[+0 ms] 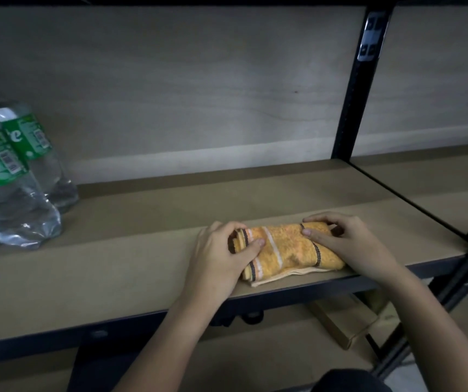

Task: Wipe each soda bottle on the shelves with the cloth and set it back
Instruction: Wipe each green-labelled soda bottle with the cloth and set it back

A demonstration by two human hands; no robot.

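Shelf [148, 258]: we see a tan board in a black metal frame, a black upright at its back right corner.
Soda bottles [15, 176]: clear plastic with green labels, standing together at the shelf's left edge, well apart from our hands.
Cloth [286, 250]: orange, with dark and pale stripes, folded into a roll and lying along the front edge, right of the middle.
Left hand [224, 258]: our fingers and thumb curl round the cloth's left end.
Right hand [348, 244]: fingers and thumb pinch the cloth's right end.
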